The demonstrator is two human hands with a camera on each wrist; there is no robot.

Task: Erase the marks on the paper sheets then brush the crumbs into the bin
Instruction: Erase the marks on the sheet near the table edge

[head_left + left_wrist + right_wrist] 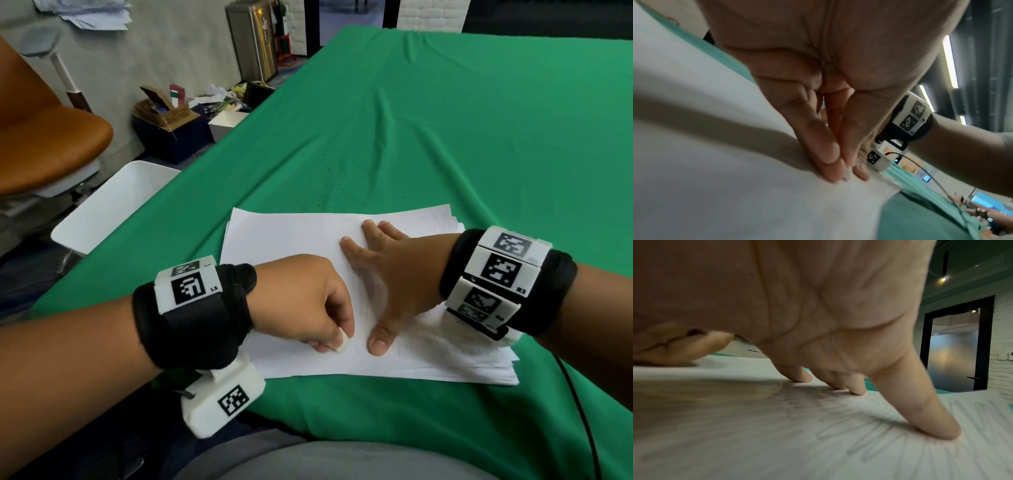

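A stack of white paper sheets [301, 236] lies on the green tablecloth near the front edge. My left hand [308, 301] pinches a small white eraser [342, 342] and holds its tip on the top sheet. In the left wrist view the curled fingers [818, 146] press down on the paper [715, 162]. My right hand [387, 274] lies flat on the sheet just right of the eraser, fingers spread. The right wrist view shows its fingertips [937, 430] pressing on grey pencil scribbles [869, 434].
Dark eraser crumbs [329, 178] are scattered on the green cloth [445, 137] beyond the stack. A white bin [113, 205] stands off the table's left edge. An orange chair [44, 137] and boxes of clutter [171, 120] sit further left.
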